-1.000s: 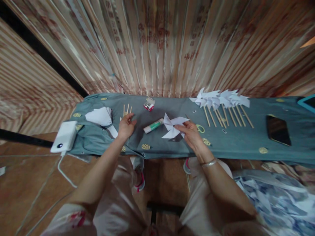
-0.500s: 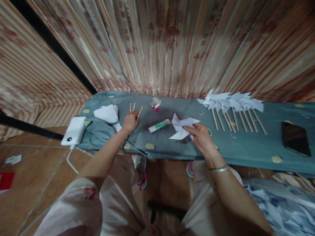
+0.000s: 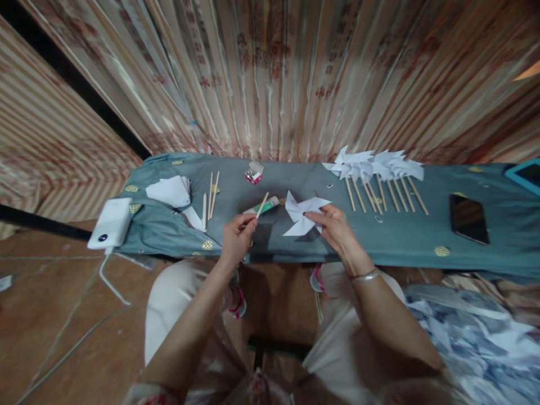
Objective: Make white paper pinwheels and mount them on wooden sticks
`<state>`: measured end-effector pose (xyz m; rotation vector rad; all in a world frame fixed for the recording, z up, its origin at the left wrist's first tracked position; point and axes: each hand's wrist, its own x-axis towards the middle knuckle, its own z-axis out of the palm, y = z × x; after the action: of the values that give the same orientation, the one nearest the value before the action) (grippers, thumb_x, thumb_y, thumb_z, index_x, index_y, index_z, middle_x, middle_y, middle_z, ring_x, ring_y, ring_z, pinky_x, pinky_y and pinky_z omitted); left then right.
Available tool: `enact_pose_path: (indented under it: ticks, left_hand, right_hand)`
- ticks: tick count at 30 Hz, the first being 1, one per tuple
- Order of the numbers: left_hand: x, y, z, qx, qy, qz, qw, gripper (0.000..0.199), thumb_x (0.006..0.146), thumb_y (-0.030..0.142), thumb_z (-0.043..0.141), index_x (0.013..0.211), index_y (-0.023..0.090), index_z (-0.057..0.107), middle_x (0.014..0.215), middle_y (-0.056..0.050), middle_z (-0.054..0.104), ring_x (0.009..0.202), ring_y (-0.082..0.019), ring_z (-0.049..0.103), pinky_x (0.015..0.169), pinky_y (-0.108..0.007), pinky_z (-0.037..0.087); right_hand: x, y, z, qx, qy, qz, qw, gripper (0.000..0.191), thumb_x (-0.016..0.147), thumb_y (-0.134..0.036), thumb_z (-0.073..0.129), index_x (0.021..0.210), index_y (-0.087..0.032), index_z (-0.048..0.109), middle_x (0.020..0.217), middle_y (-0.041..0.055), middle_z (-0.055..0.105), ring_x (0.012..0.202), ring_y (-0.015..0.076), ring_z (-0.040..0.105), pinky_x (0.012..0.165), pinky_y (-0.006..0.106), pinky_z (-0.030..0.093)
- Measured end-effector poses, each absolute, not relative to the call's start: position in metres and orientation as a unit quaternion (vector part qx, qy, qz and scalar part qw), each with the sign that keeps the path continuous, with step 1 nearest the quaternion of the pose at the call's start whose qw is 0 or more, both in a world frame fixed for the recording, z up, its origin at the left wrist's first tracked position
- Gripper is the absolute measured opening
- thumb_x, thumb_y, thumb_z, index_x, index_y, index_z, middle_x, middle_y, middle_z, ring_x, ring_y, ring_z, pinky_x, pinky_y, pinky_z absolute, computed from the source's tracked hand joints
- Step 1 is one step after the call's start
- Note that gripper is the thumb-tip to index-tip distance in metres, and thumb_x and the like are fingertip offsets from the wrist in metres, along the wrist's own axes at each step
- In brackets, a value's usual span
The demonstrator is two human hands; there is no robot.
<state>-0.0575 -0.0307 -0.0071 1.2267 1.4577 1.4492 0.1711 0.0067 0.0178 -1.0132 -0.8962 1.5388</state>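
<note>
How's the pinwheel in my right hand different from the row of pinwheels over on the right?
The held pinwheel shows no stick attached, while the row of pinwheels has wooden sticks reaching down from it. The held pinwheel is apart, in your right hand; the row of pinwheels lies overlapping on the cloth. Both are white, with pointed blades.

Left hand (image 3: 239, 235) gripping stick (image 3: 262, 206), paper pinwheel (image 3: 302, 214)
</note>
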Motion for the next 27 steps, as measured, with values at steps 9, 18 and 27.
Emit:
enact_pose_path:
  ticks: [9, 18, 27]
  left_hand:
    - [0.006, -0.061, -0.015, 0.228, 0.504, 0.602, 0.576, 0.039, 0.051, 0.039, 0.085, 0.078, 0.013, 0.072, 0.066, 0.0, 0.066, 0.053, -0.008, 0.056, 0.047, -0.018, 0.039]
    - [0.018, -0.089, -0.02, 0.16, 0.482, 0.57, 0.646, 0.032, 0.049, 0.034, 0.087, 0.067, 0.014, 0.069, 0.065, -0.001, 0.071, 0.061, -0.013, 0.064, 0.062, -0.023, 0.049]
    - [0.022, -0.092, -0.022, 0.048, 0.481, 0.542, 0.688, 0.037, 0.042, 0.02, 0.085, 0.077, 0.015, 0.071, 0.072, -0.005, 0.076, 0.079, -0.025, 0.073, 0.075, -0.031, 0.057]
  right_hand:
    - [0.189, -0.008, 0.025, -0.395, -0.41, 0.684, 0.457, 0.033, 0.046, -0.026, 0.091, 0.073, -0.018, 0.074, 0.066, -0.0012, 0.074, 0.059, 0.0124, 0.067, 0.064, 0.025, 0.053]
    - [0.158, -0.011, 0.018, -0.348, -0.435, 0.75, 0.357, 0.03, 0.048, -0.022, 0.09, 0.073, -0.015, 0.075, 0.07, -0.0014, 0.075, 0.062, 0.0099, 0.065, 0.065, 0.022, 0.05]
    - [0.15, -0.019, 0.012, -0.344, -0.426, 0.777, 0.309, 0.034, 0.048, -0.029, 0.091, 0.071, -0.014, 0.071, 0.068, -0.0029, 0.07, 0.063, 0.0099, 0.062, 0.066, 0.023, 0.05]
